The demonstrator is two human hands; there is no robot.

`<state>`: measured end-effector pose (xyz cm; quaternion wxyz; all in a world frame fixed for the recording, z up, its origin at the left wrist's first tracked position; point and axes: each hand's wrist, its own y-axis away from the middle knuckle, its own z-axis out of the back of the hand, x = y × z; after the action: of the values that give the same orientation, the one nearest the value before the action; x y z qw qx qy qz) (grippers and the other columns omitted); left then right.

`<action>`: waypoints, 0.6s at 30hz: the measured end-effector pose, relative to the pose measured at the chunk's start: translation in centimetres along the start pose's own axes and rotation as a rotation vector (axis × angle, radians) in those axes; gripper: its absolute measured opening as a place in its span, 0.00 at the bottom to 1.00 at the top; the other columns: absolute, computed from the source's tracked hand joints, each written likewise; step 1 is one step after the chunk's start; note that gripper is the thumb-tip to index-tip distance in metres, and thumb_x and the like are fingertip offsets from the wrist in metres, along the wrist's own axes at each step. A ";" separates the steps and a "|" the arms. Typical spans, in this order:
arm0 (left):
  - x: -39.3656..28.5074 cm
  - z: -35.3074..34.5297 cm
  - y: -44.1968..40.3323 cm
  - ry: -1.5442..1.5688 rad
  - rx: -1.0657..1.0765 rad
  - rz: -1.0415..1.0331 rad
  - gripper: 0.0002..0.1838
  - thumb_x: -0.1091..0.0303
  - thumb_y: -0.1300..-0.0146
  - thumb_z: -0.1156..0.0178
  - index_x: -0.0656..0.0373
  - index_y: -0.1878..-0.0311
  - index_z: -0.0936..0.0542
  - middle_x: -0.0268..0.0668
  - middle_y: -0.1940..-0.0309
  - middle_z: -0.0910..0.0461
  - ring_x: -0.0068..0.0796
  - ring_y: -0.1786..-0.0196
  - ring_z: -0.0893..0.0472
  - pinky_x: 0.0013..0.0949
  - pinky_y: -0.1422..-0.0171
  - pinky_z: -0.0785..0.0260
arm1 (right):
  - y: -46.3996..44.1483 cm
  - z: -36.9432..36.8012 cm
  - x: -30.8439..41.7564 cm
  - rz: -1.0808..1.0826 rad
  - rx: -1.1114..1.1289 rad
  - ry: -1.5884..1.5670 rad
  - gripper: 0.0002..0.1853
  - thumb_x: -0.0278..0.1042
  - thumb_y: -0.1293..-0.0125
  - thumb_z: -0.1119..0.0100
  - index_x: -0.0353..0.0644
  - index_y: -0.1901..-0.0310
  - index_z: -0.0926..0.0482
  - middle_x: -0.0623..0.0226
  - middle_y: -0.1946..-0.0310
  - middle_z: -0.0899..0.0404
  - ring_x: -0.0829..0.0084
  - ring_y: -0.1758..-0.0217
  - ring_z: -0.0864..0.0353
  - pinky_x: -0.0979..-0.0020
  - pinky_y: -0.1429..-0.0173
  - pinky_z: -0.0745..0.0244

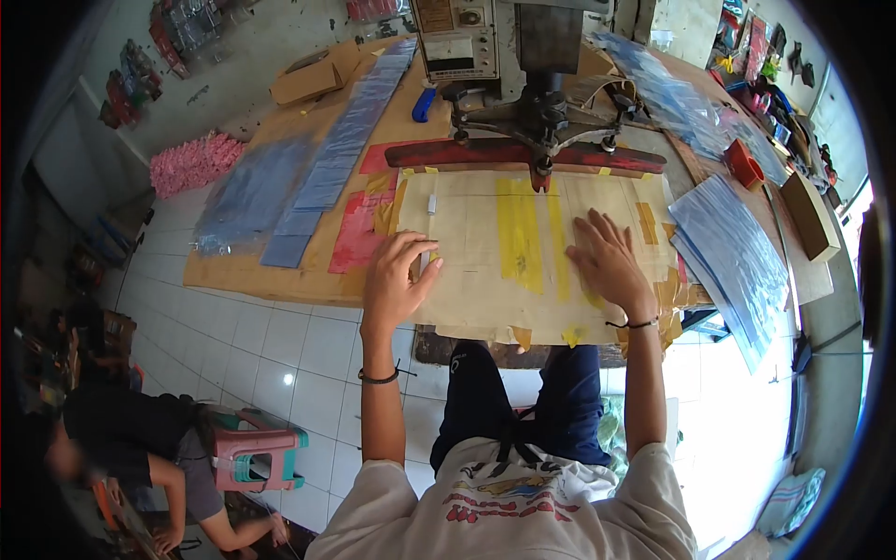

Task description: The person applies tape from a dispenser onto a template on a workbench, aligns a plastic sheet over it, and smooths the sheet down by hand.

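Note:
A cream-coloured sheet [462, 294], patched with yellow [520, 233] and brown tape, lies on the bench under a press machine. My left hand [399, 280] rests on its left edge, fingers slightly bent and thumb apart, beside a small pale strip partly hidden by the fingers. Another small white piece [432, 204] sits just beyond those fingertips. On the sheet's right half my right hand [611, 266] lies flat with spread fingers, near a yellow tape band. The press's long red-and-black bar [439, 154] stands across the sheet's far edge. No object shows in either hand.
Stacked clear bluish plastic sheets lie left [257, 191] and right [733, 257]. A blue-handled cutter [424, 105], red container [744, 165] and cardboard box [315, 73] are on the bench. At lower left, another person [140, 439] bends near a pink-and-green stool [257, 457].

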<state>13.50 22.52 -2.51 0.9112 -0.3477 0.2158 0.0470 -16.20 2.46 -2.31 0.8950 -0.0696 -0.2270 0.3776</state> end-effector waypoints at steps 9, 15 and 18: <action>0.4 -0.3 0.2 0.008 0.035 0.017 0.17 0.58 0.34 0.31 0.57 0.47 0.15 0.39 0.45 0.18 0.45 0.41 0.20 0.46 0.34 0.30 | -1.5 -1.2 0.2 0.037 0.055 0.094 0.32 0.60 0.19 0.58 0.52 0.23 0.32 0.55 0.17 0.44 0.51 0.13 0.50 0.44 0.13 0.61; 0.4 -0.1 0.2 0.022 0.049 0.009 0.19 0.57 0.35 0.30 0.53 0.44 0.13 0.40 0.44 0.18 0.45 0.39 0.21 0.46 0.33 0.30 | 2.1 1.7 0.2 0.081 0.092 0.117 0.28 0.53 0.21 0.47 0.51 0.25 0.28 0.57 0.20 0.37 0.57 0.16 0.42 0.50 0.13 0.58; 0.4 0.0 0.2 -0.085 0.093 -0.096 0.17 0.55 0.36 0.29 0.47 0.46 0.10 0.41 0.43 0.19 0.45 0.37 0.22 0.46 0.32 0.30 | 1.6 6.0 2.1 0.046 0.293 0.073 0.24 0.45 0.25 0.40 0.48 0.31 0.22 0.59 0.36 0.18 0.57 0.32 0.21 0.53 0.24 0.37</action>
<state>13.85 22.68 -2.80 0.9359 -0.3127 0.1621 0.0079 -18.72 4.78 3.29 0.8944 0.0428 -0.1352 0.4243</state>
